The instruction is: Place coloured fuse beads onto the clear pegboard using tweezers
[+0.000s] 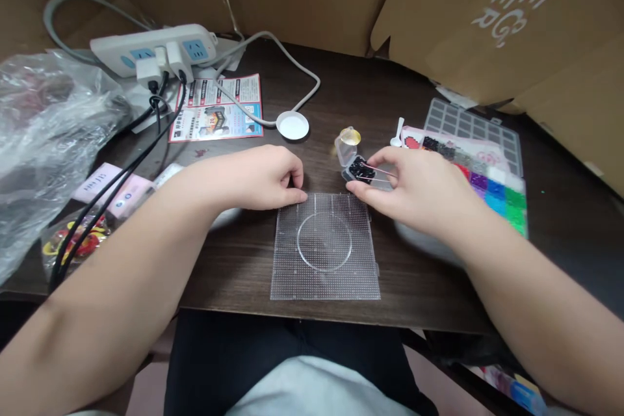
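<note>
My right hand (422, 185) pinches a pair of thin pink tweezers (384, 171), whose tips reach into a small clear box (346, 155) with its lid up. Small black beads (361, 170) fill that box. On the left, my left hand (270, 175) is loosely curled, and nothing shows between its fingers. Its thumb lies at the upper left corner of a clear square pegboard (287, 260). A pale ring (299, 242) shows on the board, and I see no beads on its pegs.
Right of the box are a white spoon (398, 133), a tray of coloured beads (497, 198) and a grey compartment case (514, 149). A white round disc (292, 125), a leaflet (219, 110), a power strip (153, 49), black cables (117, 179) and plastic wrap (58, 117) lie leftward.
</note>
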`<state>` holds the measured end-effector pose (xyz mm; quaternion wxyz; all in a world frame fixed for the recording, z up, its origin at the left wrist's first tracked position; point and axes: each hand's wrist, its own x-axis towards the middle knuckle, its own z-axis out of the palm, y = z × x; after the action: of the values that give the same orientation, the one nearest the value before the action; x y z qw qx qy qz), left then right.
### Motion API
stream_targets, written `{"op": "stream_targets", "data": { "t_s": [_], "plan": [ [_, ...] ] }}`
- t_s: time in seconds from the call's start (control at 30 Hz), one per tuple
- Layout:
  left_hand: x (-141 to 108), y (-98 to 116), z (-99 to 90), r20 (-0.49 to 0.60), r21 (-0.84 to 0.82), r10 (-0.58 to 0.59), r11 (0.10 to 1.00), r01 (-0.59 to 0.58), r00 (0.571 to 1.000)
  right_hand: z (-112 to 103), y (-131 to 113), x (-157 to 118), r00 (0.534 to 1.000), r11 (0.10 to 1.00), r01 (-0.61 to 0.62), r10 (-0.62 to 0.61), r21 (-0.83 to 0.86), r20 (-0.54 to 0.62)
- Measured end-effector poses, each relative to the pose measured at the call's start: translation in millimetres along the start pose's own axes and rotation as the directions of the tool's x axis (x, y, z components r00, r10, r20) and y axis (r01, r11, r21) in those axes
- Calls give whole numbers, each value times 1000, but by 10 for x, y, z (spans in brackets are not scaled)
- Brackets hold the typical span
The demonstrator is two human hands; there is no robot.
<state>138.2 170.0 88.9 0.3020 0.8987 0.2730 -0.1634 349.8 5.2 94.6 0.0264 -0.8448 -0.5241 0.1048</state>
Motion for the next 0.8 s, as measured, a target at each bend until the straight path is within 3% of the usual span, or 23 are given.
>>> {"op": "stream_targets", "data": {
  "t_s": [0.2, 0.57, 0.7, 0.8],
  "plan": [
    [-64, 72, 64, -18, 18, -100, 995, 100, 995, 126, -272, 99, 1000, 999, -23, 24, -23, 18],
    [-39, 169, 140, -89, 111, -120, 985, 130, 989, 259, -385, 173, 994, 994, -112, 112, -21, -9],
    [-69, 247, 126, -99, 106, -146, 982, 156, 984, 298, -334, 188, 994, 989, -107, 110, 104, -26],
    [-59, 270, 127, -102, 118, -142, 981, 154, 985, 316, -221, 212, 988, 969, -45, 80, 244, -135]
  ]
}}
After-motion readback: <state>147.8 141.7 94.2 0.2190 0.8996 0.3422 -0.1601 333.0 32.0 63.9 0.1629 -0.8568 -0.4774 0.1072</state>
